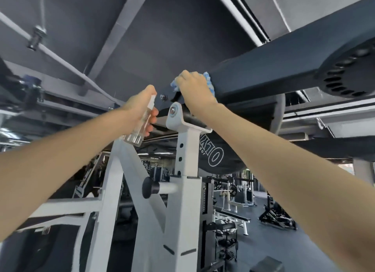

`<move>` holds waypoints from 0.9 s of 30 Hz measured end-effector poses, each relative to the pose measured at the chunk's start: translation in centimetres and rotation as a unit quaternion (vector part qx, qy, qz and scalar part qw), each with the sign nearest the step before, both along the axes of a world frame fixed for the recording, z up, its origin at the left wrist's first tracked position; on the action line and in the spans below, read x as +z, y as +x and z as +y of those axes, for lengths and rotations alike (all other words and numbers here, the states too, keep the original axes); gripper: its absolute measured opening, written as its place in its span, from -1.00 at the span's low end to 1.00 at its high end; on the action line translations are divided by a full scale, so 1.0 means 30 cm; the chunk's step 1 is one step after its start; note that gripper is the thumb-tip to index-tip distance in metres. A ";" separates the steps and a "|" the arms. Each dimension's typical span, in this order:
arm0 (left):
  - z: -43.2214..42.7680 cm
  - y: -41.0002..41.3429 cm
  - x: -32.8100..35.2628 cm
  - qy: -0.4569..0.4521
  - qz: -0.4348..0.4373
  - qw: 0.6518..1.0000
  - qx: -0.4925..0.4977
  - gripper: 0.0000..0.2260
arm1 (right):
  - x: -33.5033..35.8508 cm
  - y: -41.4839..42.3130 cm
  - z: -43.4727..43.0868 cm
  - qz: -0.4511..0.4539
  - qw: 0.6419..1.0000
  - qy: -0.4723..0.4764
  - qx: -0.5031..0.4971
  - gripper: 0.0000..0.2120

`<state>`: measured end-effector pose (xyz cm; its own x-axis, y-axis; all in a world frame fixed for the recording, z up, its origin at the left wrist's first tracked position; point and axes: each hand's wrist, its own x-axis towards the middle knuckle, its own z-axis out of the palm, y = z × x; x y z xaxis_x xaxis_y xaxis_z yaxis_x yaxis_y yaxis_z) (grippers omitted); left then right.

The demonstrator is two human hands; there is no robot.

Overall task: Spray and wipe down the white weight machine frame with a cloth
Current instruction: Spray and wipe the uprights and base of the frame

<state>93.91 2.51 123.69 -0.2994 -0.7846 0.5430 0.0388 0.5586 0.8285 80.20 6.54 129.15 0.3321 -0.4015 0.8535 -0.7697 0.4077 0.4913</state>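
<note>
Above the square-sectioned, hole-drilled white frame post [186, 170], the right hand [194, 87] clutches a fluffy blue cloth [210, 83] against a smooth dark beam [263, 77]. Just left of the post's top, the left hand [140, 107] grips a clear plastic spray bottle [140, 125]. A round black weight plate [215, 156] sits just right of the post.

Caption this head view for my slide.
Right hand holds a blue cloth against the dark beam; left hand holds a spray bottle.

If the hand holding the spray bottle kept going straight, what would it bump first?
Probably the bolted end of the dark bar, right beyond the left hand and its spray bottle. Depth is hard to judge here, so it might pass in front instead.
</note>
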 end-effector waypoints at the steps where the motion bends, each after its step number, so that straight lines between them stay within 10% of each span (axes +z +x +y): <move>1: -0.023 0.003 -0.003 -0.002 -0.008 1.000 0.005 -0.57 | 0.020 0.001 -0.017 -0.012 1.000 0.013 0.023 -0.56; 6: -0.114 0.022 -0.005 0.001 -0.024 1.000 0.017 -0.56 | 0.073 0.030 -0.049 -0.047 0.985 0.102 0.133 -0.54; 11: -0.185 0.049 -0.021 0.009 -0.022 0.999 0.024 -0.55 | -0.063 0.047 -0.040 0.154 0.970 0.173 -0.075 -0.63; 16: -0.235 0.086 -0.035 0.026 -0.009 0.999 0.040 -0.56 | 0.018 0.125 -0.069 0.184 0.975 0.125 -0.013 -0.61; 23: -0.281 0.130 -0.042 0.024 -0.012 0.997 0.072 -0.58 | 0.024 0.210 -0.407 -0.088 0.995 0.025 -0.027 -0.62; 27: -0.364 0.177 -0.035 0.022 -0.024 0.996 0.079 -0.54 | 0.029 0.166 -0.595 -0.077 0.990 -0.074 -0.097 -0.63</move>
